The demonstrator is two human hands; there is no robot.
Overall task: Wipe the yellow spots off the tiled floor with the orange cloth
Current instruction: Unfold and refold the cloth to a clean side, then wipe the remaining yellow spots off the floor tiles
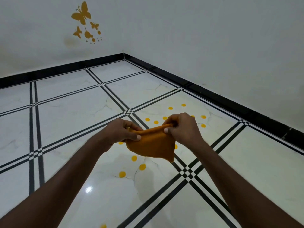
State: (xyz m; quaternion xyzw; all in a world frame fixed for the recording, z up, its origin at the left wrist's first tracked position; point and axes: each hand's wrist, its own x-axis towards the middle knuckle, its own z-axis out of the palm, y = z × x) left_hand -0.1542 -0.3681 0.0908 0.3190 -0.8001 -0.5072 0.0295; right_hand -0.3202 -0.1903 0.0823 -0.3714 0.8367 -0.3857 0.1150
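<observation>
Both hands hold the folded orange cloth [152, 145] above the tiled floor [69, 129]: left hand [121, 131] and right hand [181, 127] each pinch its upper edge. Yellow spots [134, 158] dot the tiles beneath, toward the black skirting [213, 94] along the right edge. Butterfly decals [82, 13] mark the wall.

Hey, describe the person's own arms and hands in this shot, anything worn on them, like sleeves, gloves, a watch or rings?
Both forearms are bare as far as the frame shows: no sleeves, gloves or wristbands in view. The left hand and right hand are bare too, with short, pale fingernails showing on the thumbs. No watch, bracelet or ring is visible on either one, though the upper arms lie outside the picture.
</observation>
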